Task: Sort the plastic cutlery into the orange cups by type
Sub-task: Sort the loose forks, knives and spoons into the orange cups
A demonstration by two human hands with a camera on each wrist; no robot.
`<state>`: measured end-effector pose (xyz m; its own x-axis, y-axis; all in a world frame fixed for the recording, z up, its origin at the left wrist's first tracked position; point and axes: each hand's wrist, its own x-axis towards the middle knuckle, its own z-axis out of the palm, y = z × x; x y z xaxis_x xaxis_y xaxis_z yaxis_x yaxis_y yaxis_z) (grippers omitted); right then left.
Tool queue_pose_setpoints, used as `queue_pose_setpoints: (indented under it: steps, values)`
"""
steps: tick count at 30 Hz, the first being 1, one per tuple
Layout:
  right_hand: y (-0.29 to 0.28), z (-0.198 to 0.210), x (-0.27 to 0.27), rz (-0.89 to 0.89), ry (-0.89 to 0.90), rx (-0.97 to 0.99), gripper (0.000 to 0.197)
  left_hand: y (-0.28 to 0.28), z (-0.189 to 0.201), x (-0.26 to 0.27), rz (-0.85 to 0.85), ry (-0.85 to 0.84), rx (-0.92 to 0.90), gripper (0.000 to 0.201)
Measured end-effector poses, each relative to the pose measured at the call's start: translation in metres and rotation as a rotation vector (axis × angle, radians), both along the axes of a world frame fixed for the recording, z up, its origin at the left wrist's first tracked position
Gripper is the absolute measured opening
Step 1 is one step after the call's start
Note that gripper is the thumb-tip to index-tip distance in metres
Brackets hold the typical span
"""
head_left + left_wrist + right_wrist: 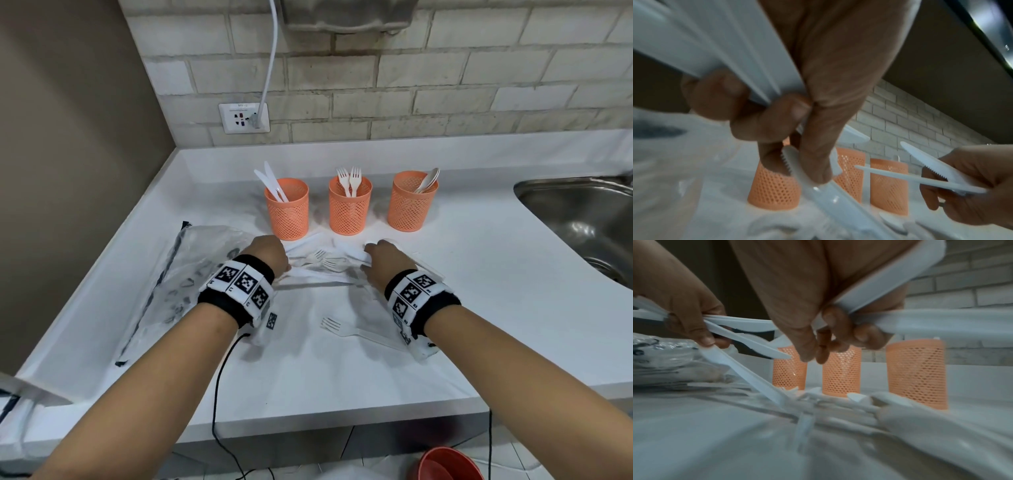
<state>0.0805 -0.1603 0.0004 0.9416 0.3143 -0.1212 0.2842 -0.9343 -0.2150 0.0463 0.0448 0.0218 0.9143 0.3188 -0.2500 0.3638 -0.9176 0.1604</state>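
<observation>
Three orange mesh cups stand in a row: the left cup (287, 209) holds knives, the middle cup (349, 205) forks, the right cup (411, 202) spoons. Loose white cutlery (325, 263) lies in a pile in front of them, between my hands. My left hand (274, 255) grips a bundle of white knives (748, 65), and its thumb and forefinger pinch one more serrated knife (795, 164). My right hand (380, 260) holds two knives (931, 165), its fingers (838, 321) curled round their handles. A single fork (339, 327) lies nearer to me.
A crumpled clear plastic bag (191, 274) lies left of the pile. A steel sink (582, 219) is sunk into the white counter (342, 370) on the right. A wall socket (244, 118) with a cable sits behind. A red bowl (448, 462) is below the counter's edge.
</observation>
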Motion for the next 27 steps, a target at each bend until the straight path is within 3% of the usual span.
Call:
queue_pose_setpoints:
  steps: [5, 7, 14, 17, 19, 22, 27]
  values:
    - [0.025, 0.009, -0.014, 0.2, -0.015, 0.204, 0.041, 0.011, 0.029, -0.007, -0.008, -0.163, -0.08, 0.027]
    - [0.035, 0.009, -0.017, 0.25, -0.016, 0.201, 0.045, 0.012, 0.039, -0.009, -0.006, -0.208, -0.146, 0.022]
    - [0.032, 0.011, -0.01, 0.242, -0.189, 0.082, 0.038, 0.009, 0.043, -0.016, 0.045, -0.176, -0.446, 0.013]
    - [0.022, 0.015, -0.006, 0.202, -0.087, 0.092, 0.028, 0.002, 0.035, -0.011, 0.13, -0.25, -0.65, 0.008]
    - [0.012, 0.017, -0.002, 0.157, -0.02, 0.089, 0.032, -0.005, 0.029, -0.005, 0.187, -0.317, -0.717, 0.013]
    - [-0.004, 0.016, 0.006, 0.016, -0.003, 0.055, 0.031, -0.021, 0.013, 0.004, 0.192, -0.324, -0.657, 0.03]
    - [-0.025, 0.015, 0.016, -0.19, 0.013, 0.154, 0.029, -0.056, -0.017, 0.017, 0.102, -0.154, -0.484, 0.042]
